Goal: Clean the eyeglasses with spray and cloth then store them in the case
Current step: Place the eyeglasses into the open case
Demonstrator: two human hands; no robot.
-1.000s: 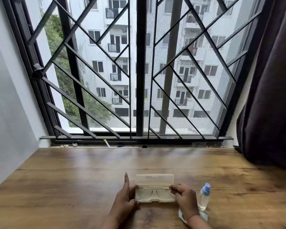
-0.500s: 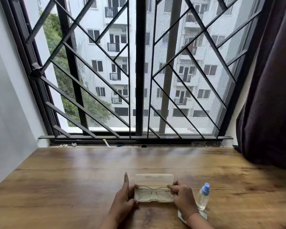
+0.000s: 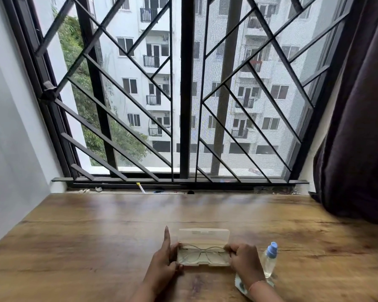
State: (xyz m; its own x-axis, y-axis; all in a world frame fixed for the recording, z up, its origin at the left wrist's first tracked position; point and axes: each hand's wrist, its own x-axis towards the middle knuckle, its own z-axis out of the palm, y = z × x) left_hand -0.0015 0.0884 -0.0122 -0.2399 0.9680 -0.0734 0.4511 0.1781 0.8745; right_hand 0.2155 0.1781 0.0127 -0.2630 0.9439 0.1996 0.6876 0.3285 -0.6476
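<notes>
A pale translucent case lies open on the wooden table, lid raised toward the window. Thin-framed eyeglasses lie folded inside its tray. My left hand holds the case's left end, thumb at the front corner and index finger pointing straight up along the side. My right hand grips the right end of the case, fingertips curled at the glasses' right hinge. A small clear spray bottle with a blue cap stands just right of that hand. A cloth peeks out under my right wrist.
A barred window fills the wall behind the table, with small bits of debris on its sill. A dark curtain hangs at the right, its hem touching the table's far right corner. A white wall borders the left.
Both hands stay at the ends of the case; my right hand's fingers have shifted slightly inward over the glasses' right end. The view has tilted a little.
</notes>
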